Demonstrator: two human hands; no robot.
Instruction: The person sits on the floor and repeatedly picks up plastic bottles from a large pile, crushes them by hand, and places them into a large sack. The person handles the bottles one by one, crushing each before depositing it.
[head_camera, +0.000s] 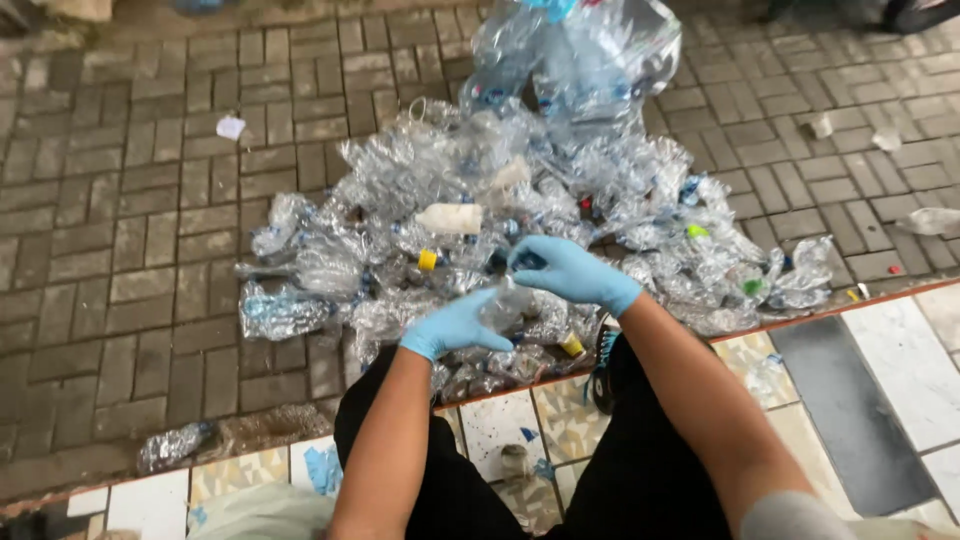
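Crushed clear plastic bottle, held above bottle pile.

Two bare forearms reach forward from the lower edge, both hands in pale blue gloves. The left hand curls its fingers inward. The right hand, slightly farther forward, bends at the wrist, fingers pointing left.

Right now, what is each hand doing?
Left hand: closed on a crushed clear plastic bottle.
Right hand: curled at that bottle's top; its grip cannot be told.
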